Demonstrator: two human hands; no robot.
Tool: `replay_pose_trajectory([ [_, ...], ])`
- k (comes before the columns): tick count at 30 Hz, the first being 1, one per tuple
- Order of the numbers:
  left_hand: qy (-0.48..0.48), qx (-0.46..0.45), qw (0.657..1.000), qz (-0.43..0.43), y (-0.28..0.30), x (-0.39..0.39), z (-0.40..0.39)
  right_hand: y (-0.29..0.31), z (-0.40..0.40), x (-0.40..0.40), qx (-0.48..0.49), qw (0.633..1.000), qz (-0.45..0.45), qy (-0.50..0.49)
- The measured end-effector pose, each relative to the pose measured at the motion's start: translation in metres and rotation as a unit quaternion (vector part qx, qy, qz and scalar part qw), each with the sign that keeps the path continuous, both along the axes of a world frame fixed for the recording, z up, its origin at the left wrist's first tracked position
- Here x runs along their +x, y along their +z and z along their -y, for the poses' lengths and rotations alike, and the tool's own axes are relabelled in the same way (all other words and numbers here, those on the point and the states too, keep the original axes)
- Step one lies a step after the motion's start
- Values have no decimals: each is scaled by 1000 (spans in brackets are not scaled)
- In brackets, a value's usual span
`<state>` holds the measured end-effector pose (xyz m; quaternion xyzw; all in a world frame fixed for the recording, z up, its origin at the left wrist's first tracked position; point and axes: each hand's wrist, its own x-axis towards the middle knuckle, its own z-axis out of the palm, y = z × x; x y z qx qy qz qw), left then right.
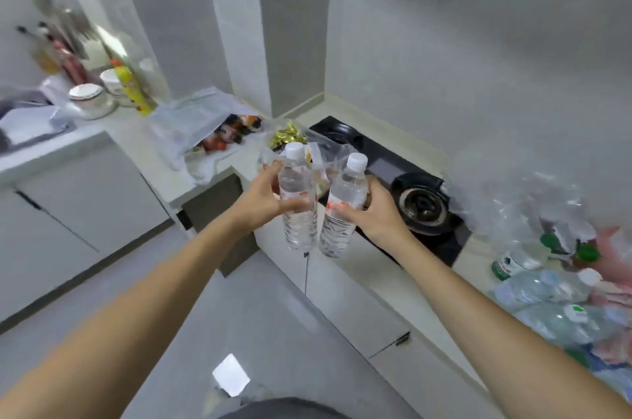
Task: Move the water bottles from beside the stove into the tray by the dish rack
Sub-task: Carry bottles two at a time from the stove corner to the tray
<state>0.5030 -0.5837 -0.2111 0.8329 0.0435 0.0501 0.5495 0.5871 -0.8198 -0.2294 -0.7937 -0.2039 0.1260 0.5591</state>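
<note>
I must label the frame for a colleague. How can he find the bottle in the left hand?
Start at the black stove. Two clear bottles are held before it. The left hand's bottle is the more upright one, farther from the burners.

Two clear water bottles with white caps are held up in front of the counter corner. The left bottle (297, 199) is gripped around its middle by the left hand (263, 205), and the right bottle (342, 210) is gripped by the right hand (376, 213); the bottles are tilted slightly, their bases nearly touching. A black stove (420, 199) is seen behind them. More bottles (547, 295) are piled on the counter (478, 261) at the right. Bowls (90, 100) and a yellow bottle (131, 88) are seen far left, blurred.
</note>
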Motion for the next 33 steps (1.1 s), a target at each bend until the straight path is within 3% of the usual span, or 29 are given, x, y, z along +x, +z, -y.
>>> replay_pose_trajectory([
  [16,302,-63,951,22,5,-316,-349,38,-427,-186,-5,959,13,283],
  [27,482,-35,875,17,6,-461,-523,27,-692,-293,16,893,-30,449],
  [33,576,-35,816,11,5,-505,-606,17,-837,-333,19,829,-50,556],
])
